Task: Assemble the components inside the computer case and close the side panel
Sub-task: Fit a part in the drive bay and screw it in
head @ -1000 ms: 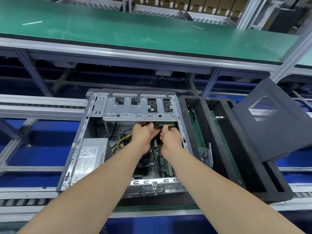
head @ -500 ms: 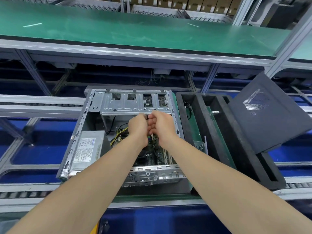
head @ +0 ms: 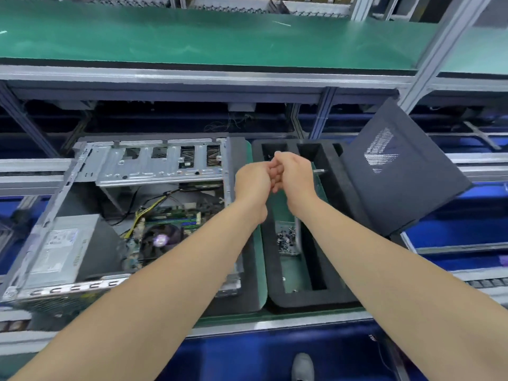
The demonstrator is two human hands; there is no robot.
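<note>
Both hands are being held together at centre frame, the left hand (head: 254, 181) and right hand (head: 295, 177) touching at curled fingers above the black foam tray (head: 277, 295); whether anything is being pinched in either grip cannot be told. The open computer case (head: 35, 243) is lying at left on the worktop (head: 264, 316), its motherboard (head: 176, 218) exposed. The dark side panel (head: 398, 171) is leaning, tilted, at right.

Bright, even overhead light, soft shadows. Mild glare on the green shelf (head: 192, 37) at the top of frame. Slight motion blur overall; wide-angle bending at edges.
</note>
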